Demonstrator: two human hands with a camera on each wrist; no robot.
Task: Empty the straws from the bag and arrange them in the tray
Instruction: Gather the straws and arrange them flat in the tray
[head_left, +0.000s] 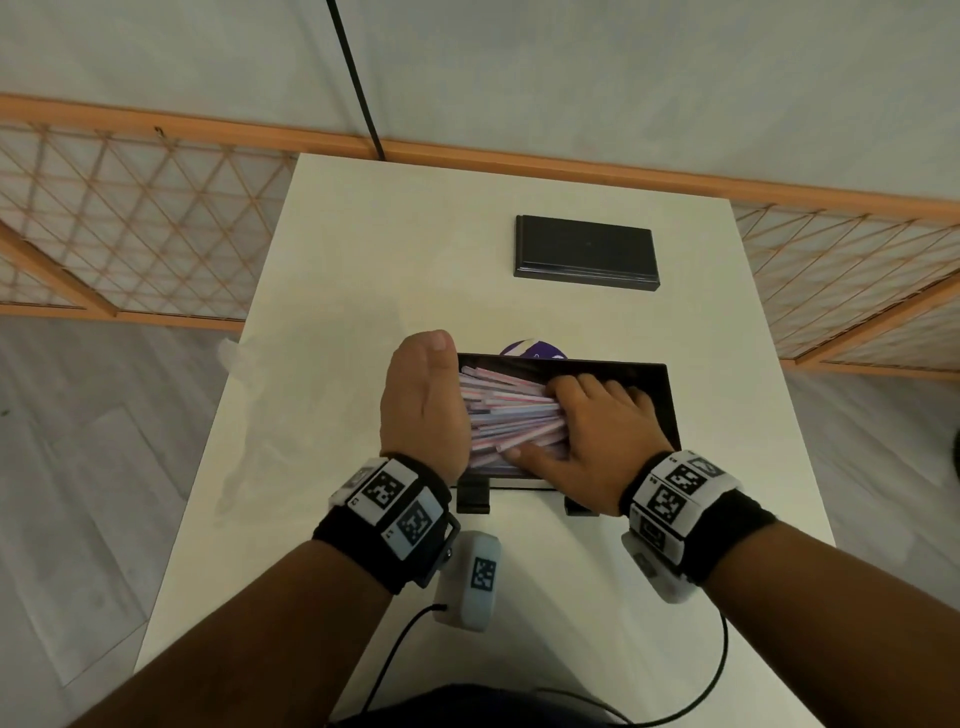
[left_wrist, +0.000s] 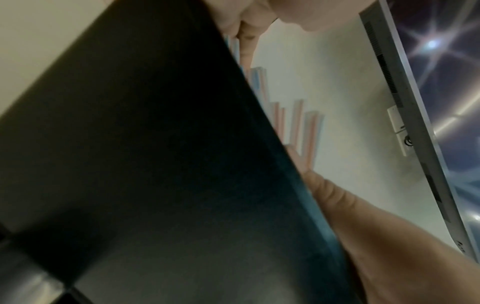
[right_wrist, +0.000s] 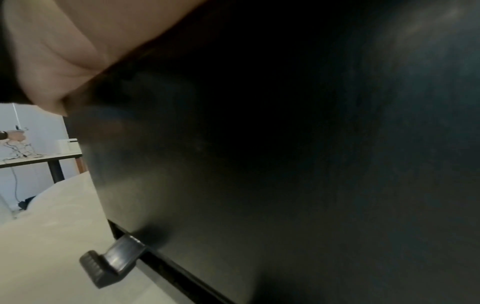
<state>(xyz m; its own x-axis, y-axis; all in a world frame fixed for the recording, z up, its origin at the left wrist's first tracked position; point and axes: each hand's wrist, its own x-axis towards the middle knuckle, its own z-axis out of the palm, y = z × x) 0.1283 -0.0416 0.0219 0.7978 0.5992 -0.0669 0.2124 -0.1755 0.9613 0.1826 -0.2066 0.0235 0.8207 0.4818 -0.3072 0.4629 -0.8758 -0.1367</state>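
A black tray (head_left: 667, 395) sits mid-table with a fanned bundle of pink, blue and white straws (head_left: 504, 415) in its left part. My left hand (head_left: 421, 400) stands on edge at the tray's left end, its flat palm against the straw ends. My right hand (head_left: 592, 431) lies over the straws' right ends, fingers curved across the top and thumb along the near side, gathering them. In the left wrist view, straws (left_wrist: 298, 123) stick up past the tray's dark wall (left_wrist: 155, 144). The right wrist view is mostly filled by the tray wall (right_wrist: 285, 164).
A black lid (head_left: 587, 254) lies farther back on the white table (head_left: 363, 260). A purple and white thing (head_left: 532, 349) peeks out behind the tray. Faint clear plastic film (head_left: 249, 410) lies on the table's left side. Latch clips (head_left: 474, 499) stick out from the tray's near wall.
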